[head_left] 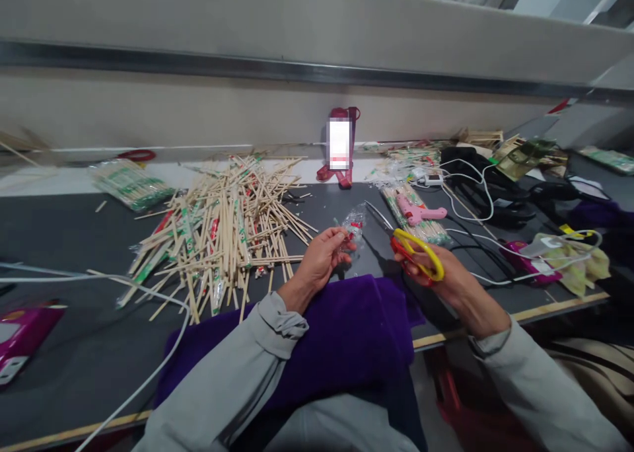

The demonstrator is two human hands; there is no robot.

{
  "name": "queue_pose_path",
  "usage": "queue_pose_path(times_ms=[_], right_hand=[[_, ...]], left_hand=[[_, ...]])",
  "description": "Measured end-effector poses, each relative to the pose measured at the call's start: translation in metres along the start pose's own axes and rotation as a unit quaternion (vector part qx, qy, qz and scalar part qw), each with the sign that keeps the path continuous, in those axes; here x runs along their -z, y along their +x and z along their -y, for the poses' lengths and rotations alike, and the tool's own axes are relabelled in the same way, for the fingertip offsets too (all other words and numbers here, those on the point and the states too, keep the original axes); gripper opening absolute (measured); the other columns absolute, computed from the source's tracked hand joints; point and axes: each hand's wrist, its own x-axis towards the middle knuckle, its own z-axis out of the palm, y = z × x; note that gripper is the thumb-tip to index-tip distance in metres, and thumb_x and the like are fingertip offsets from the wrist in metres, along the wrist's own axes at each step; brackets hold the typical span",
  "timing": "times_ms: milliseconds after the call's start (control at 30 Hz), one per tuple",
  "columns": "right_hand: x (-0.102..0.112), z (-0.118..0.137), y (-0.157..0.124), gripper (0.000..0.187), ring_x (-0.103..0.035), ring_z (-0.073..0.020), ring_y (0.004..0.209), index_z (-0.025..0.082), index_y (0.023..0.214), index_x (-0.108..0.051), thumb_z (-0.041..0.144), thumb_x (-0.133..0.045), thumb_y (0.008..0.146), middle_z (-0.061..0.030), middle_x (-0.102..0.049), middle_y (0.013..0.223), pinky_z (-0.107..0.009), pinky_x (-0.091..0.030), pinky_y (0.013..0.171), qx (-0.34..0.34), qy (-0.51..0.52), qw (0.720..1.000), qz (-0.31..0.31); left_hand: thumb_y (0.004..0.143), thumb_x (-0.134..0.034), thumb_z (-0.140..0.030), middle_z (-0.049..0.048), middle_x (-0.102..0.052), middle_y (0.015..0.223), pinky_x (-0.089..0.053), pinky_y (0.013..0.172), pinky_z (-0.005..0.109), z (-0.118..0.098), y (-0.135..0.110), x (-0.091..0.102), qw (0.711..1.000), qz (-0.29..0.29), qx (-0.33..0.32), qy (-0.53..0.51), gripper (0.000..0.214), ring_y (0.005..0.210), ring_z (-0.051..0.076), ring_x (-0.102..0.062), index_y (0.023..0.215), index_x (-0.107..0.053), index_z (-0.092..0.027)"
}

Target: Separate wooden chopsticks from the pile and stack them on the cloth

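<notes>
Scissors with steel blades and yellow-and-red handles (405,238) were grasped in the right hand (448,277), points forward, presumably for safety. The left hand (321,257) pinched clear red-marked plastic film (355,223) over the dark-grey desk (64,234), pale wooden sticks (228,230) heaped nearby, probably for easy reach.

A craft workshop, judging by the bench (99,346), scissors (405,238), glue gun (419,213) and heaped sticks (228,230).

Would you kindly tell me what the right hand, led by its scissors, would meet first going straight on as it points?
Probably the red lanyard at the back, which the scissors in the right hand point towards; with depth unclear, they might first brush the clear plastic held by the left hand.
</notes>
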Motion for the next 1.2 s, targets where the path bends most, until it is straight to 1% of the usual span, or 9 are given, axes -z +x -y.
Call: queue_pose_path(times_ms=[167, 333, 500, 567, 700, 833, 933, 1100, 1200], right_hand=[[-0.012, -0.010, -0.009, 0.042, -0.030, -0.0030, 0.048, 0.022, 0.105, -0.066, 0.054, -0.067, 0.078, -0.0017, -0.055, 0.085, -0.017, -0.022, 0.040, -0.021, 0.187, 0.974, 0.125], [-0.028, -0.027, -0.025, 0.051, -0.037, -0.0062, 0.055, 0.030, 0.121, -0.061, 0.061, -0.060, 0.080, -0.0028, -0.050, 0.094, -0.021, -0.027, 0.043, 0.027, 0.184, 0.964, 0.187], [-0.047, -0.038, -0.026, 0.049, -0.035, -0.0071, 0.056, 0.032, 0.124, -0.057, 0.060, -0.056, 0.084, -0.0032, -0.048, 0.097, -0.024, -0.029, 0.046, 0.071, 0.091, 0.971, 0.207], [-0.053, -0.041, -0.022, 0.047, -0.033, -0.0062, 0.055, 0.031, 0.121, -0.057, 0.060, -0.057, 0.084, -0.0024, -0.047, 0.096, -0.024, -0.027, 0.046, 0.068, 0.063, 0.973, 0.213], [-0.062, -0.048, -0.016, 0.047, -0.033, -0.0060, 0.056, 0.030, 0.119, -0.055, 0.061, -0.055, 0.085, -0.0019, -0.047, 0.096, -0.022, -0.027, 0.046, 0.064, 0.049, 0.971, 0.224], [-0.068, -0.054, -0.011, 0.042, -0.035, -0.0058, 0.055, 0.026, 0.115, -0.056, 0.058, -0.052, 0.088, -0.0025, -0.049, 0.096, -0.021, -0.028, 0.043, 0.047, 0.060, 0.974, 0.212], [-0.070, -0.056, -0.005, 0.043, -0.036, -0.0059, 0.053, 0.025, 0.113, -0.055, 0.059, -0.052, 0.087, -0.0028, -0.052, 0.094, -0.021, -0.028, 0.041, 0.024, 0.100, 0.973, 0.208], [-0.071, -0.053, 0.004, 0.041, -0.037, -0.0065, 0.043, 0.019, 0.098, -0.057, 0.058, -0.045, 0.092, 0.0012, -0.052, 0.067, -0.021, -0.029, 0.039, -0.016, 0.026, 0.978, 0.204], [-0.075, -0.044, 0.003, 0.042, -0.037, -0.0069, 0.040, 0.018, 0.093, -0.056, 0.059, -0.044, 0.092, 0.0041, -0.047, 0.054, -0.020, -0.029, 0.039, -0.012, -0.041, 0.980, 0.193]], left_hand=[[0.072, -0.073, -0.022, 0.0002, -0.059, 0.079, -0.046, 0.044, 0.017, -0.002, -0.002, 0.000, 1.000, -0.014, -0.020, 0.006, 0.022, 0.058, 0.008, -0.060, 0.085, -0.060, -0.011], [0.069, -0.074, -0.020, -0.0019, -0.059, 0.073, -0.045, 0.044, 0.018, -0.008, -0.002, 0.002, 0.998, -0.035, -0.026, -0.035, 0.024, 0.054, 0.007, -0.057, 0.086, -0.059, -0.013], [0.067, -0.079, -0.020, -0.0019, -0.063, 0.079, -0.047, 0.052, 0.017, -0.010, -0.005, 0.002, 0.995, 0.014, -0.016, -0.093, 0.041, 0.059, 0.006, -0.057, 0.104, -0.062, -0.015], [0.066, -0.081, -0.023, -0.0013, -0.063, 0.078, -0.048, 0.055, 0.017, -0.009, -0.006, 0.002, 0.995, 0.024, -0.001, -0.099, 0.037, 0.060, 0.005, -0.056, 0.097, -0.064, -0.013], [0.066, -0.081, -0.029, -0.0029, -0.057, 0.066, -0.043, 0.049, 0.016, -0.005, -0.007, 0.003, 0.999, -0.004, 0.005, -0.040, 0.029, 0.052, 0.004, -0.050, 0.078, -0.060, -0.013], [0.074, -0.073, -0.041, -0.0026, -0.054, 0.062, -0.036, 0.040, 0.016, -0.001, -0.006, 0.006, 0.999, -0.030, -0.007, 0.038, 0.031, 0.048, 0.005, -0.047, 0.076, -0.057, -0.014], [0.077, -0.069, -0.040, -0.0013, -0.054, 0.064, -0.036, 0.039, 0.016, 0.001, -0.005, 0.008, 0.997, -0.042, -0.002, 0.059, 0.030, 0.048, 0.006, -0.050, 0.078, -0.056, -0.014], [0.076, -0.068, -0.032, -0.0057, -0.049, 0.059, -0.031, 0.035, 0.014, 0.004, 0.001, 0.009, 0.998, -0.054, -0.005, 0.035, 0.022, 0.041, 0.004, -0.042, 0.082, -0.054, -0.016], [0.075, -0.068, -0.026, -0.0054, -0.054, 0.063, -0.034, 0.036, 0.015, 0.007, 0.005, 0.012, 0.994, -0.098, -0.020, 0.036, 0.027, 0.042, 0.006, -0.046, 0.095, -0.053, -0.018]])
